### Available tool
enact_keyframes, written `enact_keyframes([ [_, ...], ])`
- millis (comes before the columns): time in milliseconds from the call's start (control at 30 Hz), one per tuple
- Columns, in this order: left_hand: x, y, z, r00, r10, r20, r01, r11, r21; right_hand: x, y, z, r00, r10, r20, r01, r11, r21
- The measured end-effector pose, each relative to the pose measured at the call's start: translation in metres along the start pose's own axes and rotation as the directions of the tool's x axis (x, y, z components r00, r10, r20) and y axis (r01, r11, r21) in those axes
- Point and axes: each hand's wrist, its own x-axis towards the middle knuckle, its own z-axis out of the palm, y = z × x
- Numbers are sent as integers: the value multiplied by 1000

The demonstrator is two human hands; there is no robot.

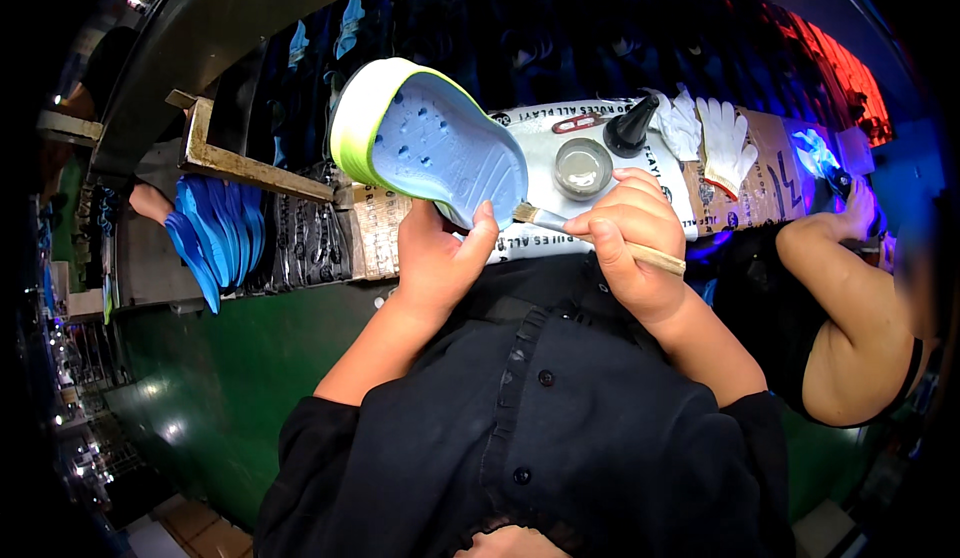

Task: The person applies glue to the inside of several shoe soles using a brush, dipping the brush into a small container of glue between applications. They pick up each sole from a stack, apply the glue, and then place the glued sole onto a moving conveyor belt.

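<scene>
The left hand (437,256) is gripping the heel end of a shoe sole (425,138), fingers closed around it, thumb pressing on its blue face; the sole is tilting up and leftward above the bench. The right hand (632,233) is pinching a wooden brush (600,239), bristles touching the sole's edge. Just beyond are sitting a round tin (583,167), a black nozzle bottle (631,126) and white gloves (712,136).
</scene>
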Motion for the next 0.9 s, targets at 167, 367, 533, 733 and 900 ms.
enact_keyframes([
  [167,0,-2,0,999,46,-9,-46,999,-18,-1,5,4,999,32,9,-32,999,-33],
  [367,-1,-7,-2,997,76,-7,-76,997,25,-5,3,-4,992,123,-11,-123,992,-20],
  [533,-2,-3,0,999,36,-11,-36,999,24,-1,2,-1,993,115,-39,-115,993,20],
  [733,-1,-1,0,999,40,-16,-39,999,24,-3,1,-4,983,150,106,-138,984,-115],
  [900,-1,-6,0,999,50,-8,-49,995,85,-7,7,-7,982,167,-85,-170,985,-28],
])
